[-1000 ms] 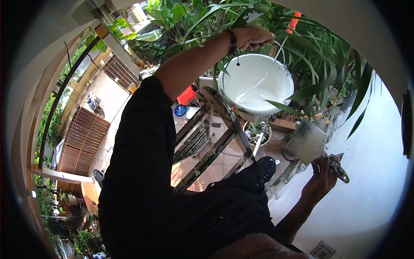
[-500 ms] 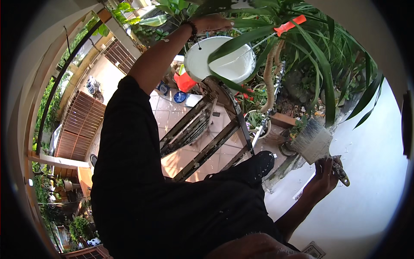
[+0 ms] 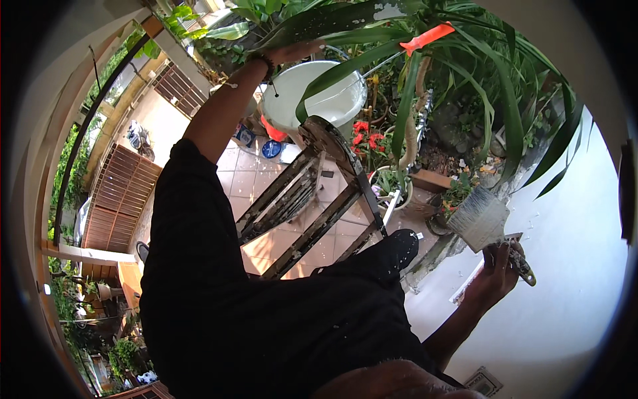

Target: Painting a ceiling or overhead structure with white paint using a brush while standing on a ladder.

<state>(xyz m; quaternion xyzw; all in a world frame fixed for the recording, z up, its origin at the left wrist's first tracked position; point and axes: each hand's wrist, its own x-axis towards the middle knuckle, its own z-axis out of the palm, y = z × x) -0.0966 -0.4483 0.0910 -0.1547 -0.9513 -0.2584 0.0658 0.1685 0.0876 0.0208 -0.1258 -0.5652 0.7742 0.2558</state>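
Observation:
My right hand (image 3: 500, 266) is closed round the handle of a wide paintbrush (image 3: 480, 219), its pale, paint-caked bristles pointing up and left beside the white wall (image 3: 565, 266). Smears of paint cover the handle, which has a yellow-green end. At the upper left, my left hand (image 3: 292, 52) is at the far rim of a white bucket (image 3: 349, 110) with whitish paint inside. A long leaf hides part of that hand, and its grip is hard to see. From the bucket a thin rod slants to an orange-red grip (image 3: 426, 38).
A dark, paint-spattered ladder (image 3: 332, 143) stands in front of me on the tiled floor (image 3: 262, 256). Long green leaves (image 3: 495, 73) hang over the bucket and near the wall. Red flowers (image 3: 365, 138) and a potted plant (image 3: 392, 183) are beside the ladder. A blue lid (image 3: 271, 149) lies below the bucket.
My left hand and the bucket have shifted left together, with the orange-red grip following. The bucket's side wall shows more. My right hand and paintbrush have barely moved.

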